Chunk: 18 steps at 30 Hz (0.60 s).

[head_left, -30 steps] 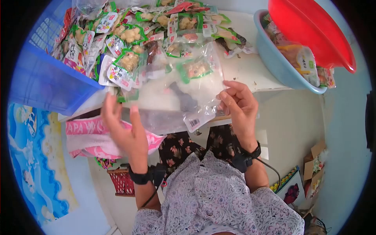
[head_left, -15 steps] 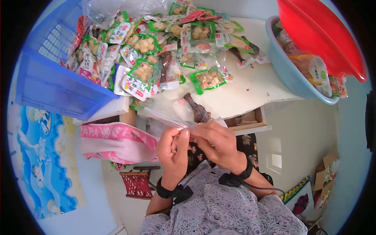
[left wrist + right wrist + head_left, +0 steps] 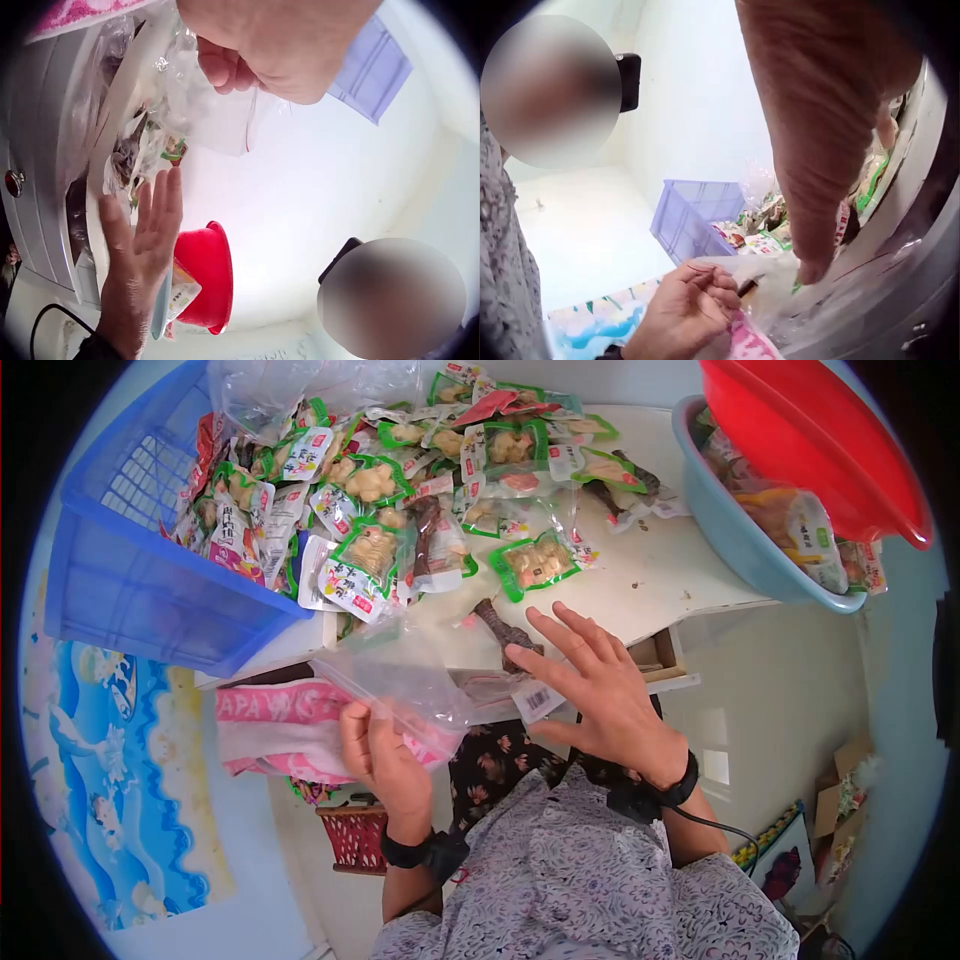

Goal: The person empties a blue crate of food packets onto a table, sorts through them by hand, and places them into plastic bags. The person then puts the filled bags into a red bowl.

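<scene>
My left hand (image 3: pixel 388 765) pinches the edge of a clear plastic bag (image 3: pixel 385 665), which hangs flat over the table's front edge. In the left wrist view the bag (image 3: pixel 225 124) has a thin red line along one edge. My right hand (image 3: pixel 610 705) is spread, fingers straight, holding nothing. Its fingertips overlap a dark drumstick-shaped packed meat (image 3: pixel 495 625) at the table's front. Below the fingers shows a white barcode label (image 3: pixel 537 700) on clear wrap. Just beyond lies a green-edged packet (image 3: pixel 540 563) of pale food pieces.
Many food packets (image 3: pixel 370 550) are heaped beside a tilted blue crate (image 3: pixel 180 580) on the left. A light-blue basin (image 3: pixel 720 510) with packets and a red basin (image 3: pixel 820 440) stand at the right. A pink towel (image 3: pixel 275 725) hangs by an open drawer (image 3: pixel 655 655).
Both hands came together at the bag's edge, then parted. My left hand has drawn the bag leftward; my right has let go and spread over the dark packed meat.
</scene>
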### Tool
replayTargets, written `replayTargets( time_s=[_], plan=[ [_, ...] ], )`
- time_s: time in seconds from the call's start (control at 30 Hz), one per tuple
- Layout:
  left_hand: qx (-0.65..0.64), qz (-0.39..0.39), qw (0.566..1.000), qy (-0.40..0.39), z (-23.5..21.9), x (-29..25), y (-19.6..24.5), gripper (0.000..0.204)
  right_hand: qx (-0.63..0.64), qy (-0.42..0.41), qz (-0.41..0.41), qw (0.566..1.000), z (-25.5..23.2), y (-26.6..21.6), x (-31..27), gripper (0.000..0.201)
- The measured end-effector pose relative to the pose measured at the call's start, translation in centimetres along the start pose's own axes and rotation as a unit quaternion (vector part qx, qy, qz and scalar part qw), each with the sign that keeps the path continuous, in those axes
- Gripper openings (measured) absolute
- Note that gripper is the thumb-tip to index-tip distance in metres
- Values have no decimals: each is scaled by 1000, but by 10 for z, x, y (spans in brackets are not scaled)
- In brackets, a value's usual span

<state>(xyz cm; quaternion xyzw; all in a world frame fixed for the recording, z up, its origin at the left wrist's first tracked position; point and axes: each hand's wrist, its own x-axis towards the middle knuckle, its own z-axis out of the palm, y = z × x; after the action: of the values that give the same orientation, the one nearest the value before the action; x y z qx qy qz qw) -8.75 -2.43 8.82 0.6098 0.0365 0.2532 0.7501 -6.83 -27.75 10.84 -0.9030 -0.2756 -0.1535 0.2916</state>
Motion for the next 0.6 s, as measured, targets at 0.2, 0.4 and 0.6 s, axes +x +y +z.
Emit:
replayTargets(
  time_s=[0.2, 0.4, 0.6],
  plan=[
    [47, 85, 993, 61, 3, -2, 21, 8, 4, -31, -26, 999, 17, 18, 11, 76],
    [109, 120, 987, 20, 15, 9, 25, 11, 53, 14, -50, 997, 29, 34, 13, 49],
    [168, 56, 972, -153, 59, 12, 13, 10, 310, 195, 48, 930, -5, 53, -3, 21]
  ],
)
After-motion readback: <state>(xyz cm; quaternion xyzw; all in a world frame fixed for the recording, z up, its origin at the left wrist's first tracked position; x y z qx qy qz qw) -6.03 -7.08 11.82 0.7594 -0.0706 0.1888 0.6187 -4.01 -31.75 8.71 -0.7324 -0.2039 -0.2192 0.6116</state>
